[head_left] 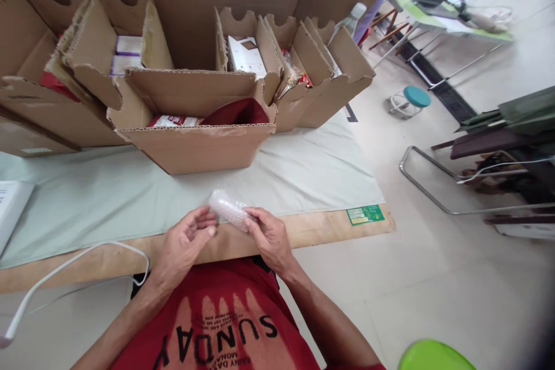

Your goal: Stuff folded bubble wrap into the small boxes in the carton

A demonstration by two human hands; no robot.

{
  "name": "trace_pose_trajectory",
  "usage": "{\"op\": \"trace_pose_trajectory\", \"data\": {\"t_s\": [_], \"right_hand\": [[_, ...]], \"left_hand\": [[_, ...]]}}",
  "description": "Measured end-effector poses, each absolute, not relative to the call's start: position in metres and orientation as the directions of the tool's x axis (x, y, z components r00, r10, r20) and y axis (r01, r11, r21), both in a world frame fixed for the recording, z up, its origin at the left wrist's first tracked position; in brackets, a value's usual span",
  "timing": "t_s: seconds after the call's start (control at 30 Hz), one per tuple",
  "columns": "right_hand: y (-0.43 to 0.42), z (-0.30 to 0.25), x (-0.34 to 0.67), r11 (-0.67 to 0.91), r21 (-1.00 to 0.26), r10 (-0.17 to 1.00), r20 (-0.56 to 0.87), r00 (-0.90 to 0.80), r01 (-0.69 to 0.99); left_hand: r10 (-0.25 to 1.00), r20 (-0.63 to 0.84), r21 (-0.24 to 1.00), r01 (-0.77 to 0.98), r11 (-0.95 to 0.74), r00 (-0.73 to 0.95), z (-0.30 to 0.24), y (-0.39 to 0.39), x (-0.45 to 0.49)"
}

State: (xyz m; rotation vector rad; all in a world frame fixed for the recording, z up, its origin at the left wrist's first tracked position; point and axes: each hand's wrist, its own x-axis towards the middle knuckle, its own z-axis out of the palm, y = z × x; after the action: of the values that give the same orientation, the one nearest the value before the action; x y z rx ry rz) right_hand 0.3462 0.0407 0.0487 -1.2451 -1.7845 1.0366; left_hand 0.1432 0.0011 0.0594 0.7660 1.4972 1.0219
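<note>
You are wearing a dark red shirt (225,324) with "SUNDAY" running in large black letters across the bottom of the frame; the smaller lines are mostly blurring. A green printed card (365,215) is lying on the bare wooden table edge (321,229) right of centre, its print showing too small to read.

An open brown cardboard bin (203,150) is standing at upper centre, holding a red-and-white packet (176,121) and a dark red item (238,113). Behind it, similar bins are lining the top: one at upper left is holding white-and-purple boxes (128,55), one right of centre a white piece with holes (247,59), and the next some colourful packets (295,76).

Your right hand (273,237) is pinching the right end of a clear bubble-wrapped roll (226,206), which is resting at centre, over the front of the pale green cloth (303,170). Your left hand (184,243) is hovering at its left end, fingers loosely curling, holding nothing; whether it is touching the wrap, you cannot tell.

A curved white tube (78,257) is reaching across the lower left, close to your left forearm.
</note>
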Motion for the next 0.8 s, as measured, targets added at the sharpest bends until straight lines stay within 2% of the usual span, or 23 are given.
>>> {"op": "trace_pose_trajectory", "data": {"t_s": [0.07,0.13,0.3,0.37,0.47,0.6,0.7,0.8], "right_hand": [[0.035,0.053,0.341,0.063,-0.963,0.953,-0.02,-0.303,0.264],[0.03,0.056,0.338,-0.015,-0.979,0.934,-0.086,-0.347,0.204],[0.034,0.059,0.349,0.118,-0.963,0.948,0.036,-0.316,0.243],[0.039,0.062,0.354,0.075,-0.974,0.917,-0.017,-0.4,0.213],[0.044,0.068,0.352,-0.001,-0.973,0.886,-0.108,-0.451,0.231],[0.057,0.087,0.343,0.099,-0.959,0.9,-0.028,-0.435,0.267],[0.077,0.114,0.345,0.258,-0.933,0.863,0.105,-0.495,0.251],[0.108,0.154,0.357,0.426,-0.873,0.803,0.246,-0.543,0.235]], "left_hand": [[0.887,-0.456,0.865,-0.269,0.424,-0.067,0.061,0.003,0.148],[0.885,-0.464,0.822,-0.389,0.416,-0.034,0.061,0.004,0.152],[0.919,-0.392,0.841,-0.421,0.341,-0.04,0.055,0.002,0.151],[0.942,-0.334,0.866,-0.4,0.3,-0.016,0.054,0.001,0.149],[0.961,-0.275,0.912,-0.325,0.25,-0.033,0.058,0.004,0.147],[0.978,-0.196,0.965,-0.19,0.18,-0.068,0.072,0.011,0.143],[0.994,0.055,0.998,-0.02,-0.057,-0.098,0.085,0.018,0.131],[0.898,0.405,0.887,0.313,-0.341,-0.171,0.104,0.028,0.117]]}}
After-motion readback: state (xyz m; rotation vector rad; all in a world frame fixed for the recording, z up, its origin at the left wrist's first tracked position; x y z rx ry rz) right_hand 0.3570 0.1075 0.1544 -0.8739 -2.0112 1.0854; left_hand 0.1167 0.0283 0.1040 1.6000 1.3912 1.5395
